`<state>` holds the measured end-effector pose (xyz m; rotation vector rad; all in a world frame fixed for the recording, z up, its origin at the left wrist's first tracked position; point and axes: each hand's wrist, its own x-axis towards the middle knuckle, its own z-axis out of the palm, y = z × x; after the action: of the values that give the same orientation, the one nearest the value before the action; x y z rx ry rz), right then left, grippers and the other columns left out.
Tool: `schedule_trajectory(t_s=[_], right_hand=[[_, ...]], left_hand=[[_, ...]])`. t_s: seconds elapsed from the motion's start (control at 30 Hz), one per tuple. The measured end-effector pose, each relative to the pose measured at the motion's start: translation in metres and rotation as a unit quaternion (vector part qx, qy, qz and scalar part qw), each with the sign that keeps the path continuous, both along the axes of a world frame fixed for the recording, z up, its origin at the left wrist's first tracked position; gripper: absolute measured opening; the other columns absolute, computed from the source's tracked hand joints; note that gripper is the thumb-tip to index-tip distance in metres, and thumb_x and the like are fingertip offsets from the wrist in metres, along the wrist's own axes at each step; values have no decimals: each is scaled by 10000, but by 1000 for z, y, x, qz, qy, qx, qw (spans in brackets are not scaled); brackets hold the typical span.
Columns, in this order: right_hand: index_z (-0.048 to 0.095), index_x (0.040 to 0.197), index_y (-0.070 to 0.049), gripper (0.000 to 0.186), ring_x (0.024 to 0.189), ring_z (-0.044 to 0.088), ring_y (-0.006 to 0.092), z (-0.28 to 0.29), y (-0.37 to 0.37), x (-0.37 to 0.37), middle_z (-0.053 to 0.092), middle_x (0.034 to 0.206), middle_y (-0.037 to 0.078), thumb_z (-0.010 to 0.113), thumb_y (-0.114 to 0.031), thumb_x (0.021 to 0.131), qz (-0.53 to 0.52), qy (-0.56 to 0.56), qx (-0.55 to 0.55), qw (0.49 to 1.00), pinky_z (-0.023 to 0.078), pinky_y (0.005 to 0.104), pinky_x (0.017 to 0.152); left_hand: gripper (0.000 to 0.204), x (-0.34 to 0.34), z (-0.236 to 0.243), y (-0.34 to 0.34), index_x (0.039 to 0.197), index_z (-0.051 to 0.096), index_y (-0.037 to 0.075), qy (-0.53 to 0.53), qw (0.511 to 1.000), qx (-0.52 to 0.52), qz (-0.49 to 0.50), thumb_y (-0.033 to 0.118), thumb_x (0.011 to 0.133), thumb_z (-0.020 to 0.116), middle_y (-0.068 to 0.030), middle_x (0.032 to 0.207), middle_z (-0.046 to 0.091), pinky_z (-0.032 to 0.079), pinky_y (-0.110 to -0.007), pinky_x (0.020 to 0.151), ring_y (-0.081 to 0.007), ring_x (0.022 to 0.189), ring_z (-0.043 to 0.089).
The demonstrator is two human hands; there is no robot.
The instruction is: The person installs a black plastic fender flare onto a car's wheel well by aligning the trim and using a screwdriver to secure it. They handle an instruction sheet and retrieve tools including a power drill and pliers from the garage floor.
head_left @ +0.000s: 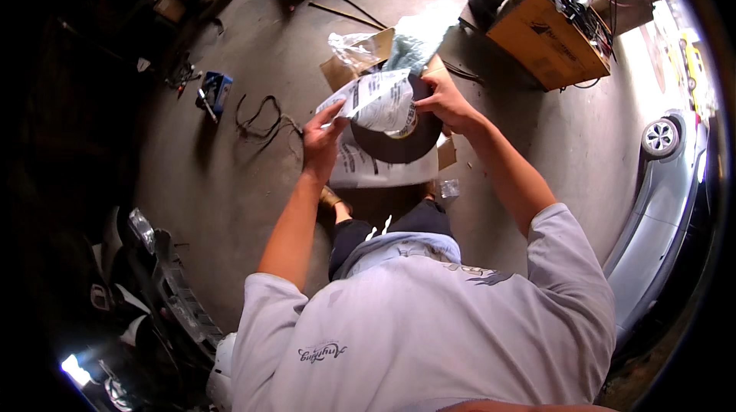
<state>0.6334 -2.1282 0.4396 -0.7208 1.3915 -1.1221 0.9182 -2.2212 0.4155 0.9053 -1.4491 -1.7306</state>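
Observation:
A dark, flat, round disc (395,150) is held up in front of me, partly inside a white printed plastic bag (376,101). My left hand (320,140) is closed on the bag's near left side, fingers pinching the film. On the right, my right hand (448,104) grips the disc's upper right part, its thumb and fingers closed around it. The bag covers much of the disc's middle, so its exact kind is hidden. Below it hangs more white printed sheet (360,173). Behind is an open cardboard box (337,73) with clear crumpled plastic (354,50) and pale blue-green wrapping (414,42).
A machine with an orange panel (548,36) stands at the far right. Dark cable (264,124) and a blue tool box (217,91) lie on the floor at left. A silver car (663,213) is at the right; car parts (176,285) lie lower left.

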Motion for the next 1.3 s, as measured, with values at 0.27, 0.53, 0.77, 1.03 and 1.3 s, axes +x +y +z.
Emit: schedule_trajectory(t_s=[0.27, 0.53, 0.77, 1.03, 1.3], right_hand=[[625, 1093, 30, 382, 722, 709, 194, 56, -76, 172, 723, 943, 119, 778, 69, 745, -56, -61, -54, 995, 599, 314, 675], [622, 1063, 12, 348, 736, 707, 157, 23, -145, 251, 709, 907, 88, 808, 7, 769, -19, 16, -173, 985, 590, 297, 697], [629, 1067, 31, 350, 749, 709, 172, 15, -193, 282, 715, 903, 99, 804, 17, 764, 48, -33, -72, 996, 591, 290, 672], [637, 1069, 37, 350, 818, 697, 183, -42, -229, 312, 705, 940, 97, 803, 30, 761, 99, -91, 67, 989, 598, 326, 734], [626, 1158, 51, 472, 912, 669, 181, -78, -338, 301, 708, 1001, 88, 780, 35, 712, 108, -175, 84, 975, 539, 323, 873]], left_hand=[[578, 153, 53, -74, 1321, 587, -38, -22, 998, -57, 9, 30, 791, 810, -89, 1216, 666, 486, -265, 965, -142, 1091, 609], [657, 258, 68, -95, 1352, 492, -14, -9, 986, 162, -35, 26, 792, 832, -102, 1073, 705, 585, -307, 808, -186, 855, 716], [669, 306, 77, -118, 1487, 415, 24, 71, 986, 149, -9, -56, 884, 692, -143, 1131, 733, 565, -270, 856, -153, 949, 703], [629, 307, 35, -179, 1459, 473, 38, 117, 976, 184, -21, -122, 874, 643, -166, 1129, 735, 580, -318, 909, -181, 1008, 711], [653, 275, 52, -315, 1503, 418, 77, -11, 967, 250, -56, -6, 909, 678, -106, 1082, 741, 567, -285, 821, -133, 902, 696]])
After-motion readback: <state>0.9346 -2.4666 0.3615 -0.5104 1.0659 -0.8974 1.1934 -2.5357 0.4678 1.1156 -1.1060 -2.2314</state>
